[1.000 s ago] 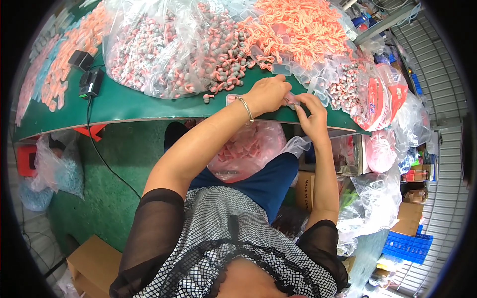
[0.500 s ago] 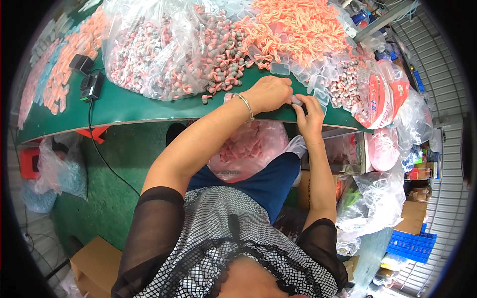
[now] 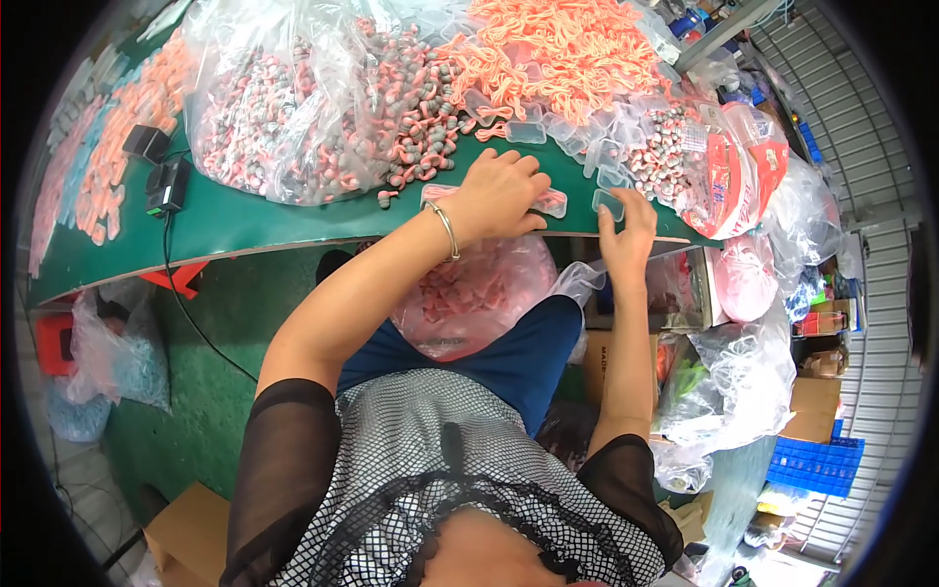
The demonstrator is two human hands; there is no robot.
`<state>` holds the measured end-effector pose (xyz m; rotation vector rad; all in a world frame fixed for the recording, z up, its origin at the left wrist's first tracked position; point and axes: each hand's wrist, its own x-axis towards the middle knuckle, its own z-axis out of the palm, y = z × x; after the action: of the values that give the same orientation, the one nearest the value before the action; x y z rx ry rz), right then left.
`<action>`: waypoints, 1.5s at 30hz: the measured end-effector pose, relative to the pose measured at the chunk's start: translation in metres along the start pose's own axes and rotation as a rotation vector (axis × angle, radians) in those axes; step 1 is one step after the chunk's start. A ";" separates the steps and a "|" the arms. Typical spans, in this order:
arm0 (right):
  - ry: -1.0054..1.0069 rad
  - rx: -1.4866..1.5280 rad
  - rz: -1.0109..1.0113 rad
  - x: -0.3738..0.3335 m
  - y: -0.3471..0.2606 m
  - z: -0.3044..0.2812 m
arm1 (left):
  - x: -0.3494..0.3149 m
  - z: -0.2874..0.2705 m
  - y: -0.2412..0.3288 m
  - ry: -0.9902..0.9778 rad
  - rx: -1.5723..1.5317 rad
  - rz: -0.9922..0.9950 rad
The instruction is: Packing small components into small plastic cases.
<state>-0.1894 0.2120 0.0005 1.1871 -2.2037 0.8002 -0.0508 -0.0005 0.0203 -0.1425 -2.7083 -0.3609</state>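
A pink-filled clear case point(image 3: 554, 203) lies on the green counter point(image 3: 284, 223) near its front edge, partly hidden by the left hand point(image 3: 506, 191). That hand is palm down with its fingers loosely bent; whether its grip has hold of the case, I cannot tell. More pink contents in clear plastic point(image 3: 437, 194) show by the wrist, beside the bracelet point(image 3: 445, 230). To the right, the right hand point(image 3: 631, 227) has thumb and forefinger parted at a small clear case point(image 3: 603, 199); whether its grip is closed on it is unclear. Beyond lie loose clear cases point(image 3: 577, 135), a heap of orange cords point(image 3: 558, 54), pink-and-grey pieces point(image 3: 421, 127) spilling from a large clear bag point(image 3: 279, 161), and, at right, a red-and-white bag point(image 3: 729, 176).
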 end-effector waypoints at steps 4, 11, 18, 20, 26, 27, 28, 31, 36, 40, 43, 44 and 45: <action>-0.073 -0.103 0.144 -0.007 0.020 0.000 | -0.019 -0.003 0.013 0.051 0.031 -0.070; -0.099 -0.064 0.187 -0.011 0.016 0.005 | -0.046 0.005 0.014 0.145 0.117 -0.136; -0.094 0.280 0.273 -0.008 -0.007 0.002 | -0.032 0.003 0.022 0.292 0.077 -0.097; -0.094 0.530 0.426 -0.011 0.000 0.005 | -0.022 0.008 0.025 0.260 0.035 -0.077; 0.043 0.752 0.379 -0.004 -0.003 0.004 | 0.001 0.017 0.023 0.220 -0.140 -0.076; 0.027 0.693 0.295 -0.001 -0.004 0.004 | 0.007 0.016 0.019 0.262 -0.272 -0.088; 0.028 0.696 0.296 0.003 -0.008 0.003 | 0.011 0.014 0.015 0.303 -0.404 -0.101; -0.007 0.569 0.068 0.019 -0.017 0.002 | 0.021 0.008 0.010 0.297 -0.580 -0.088; -0.042 0.431 -0.102 0.030 -0.011 0.006 | 0.025 0.008 -0.004 0.311 -0.564 0.077; 0.130 0.160 -0.152 0.041 -0.012 0.012 | 0.024 0.004 -0.008 0.250 -0.296 0.173; 0.108 0.126 -0.071 0.036 0.002 0.012 | 0.031 0.004 -0.008 0.171 -0.141 0.149; 0.113 0.106 -0.089 0.034 0.004 0.012 | 0.035 0.006 -0.008 0.173 -0.141 0.149; 0.112 0.104 -0.091 0.032 0.004 0.012 | 0.038 0.011 -0.009 0.184 -0.105 0.137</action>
<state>-0.2102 0.1876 0.0129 1.2512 -2.0243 0.9304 -0.0908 -0.0041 0.0244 -0.3079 -2.4828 -0.4522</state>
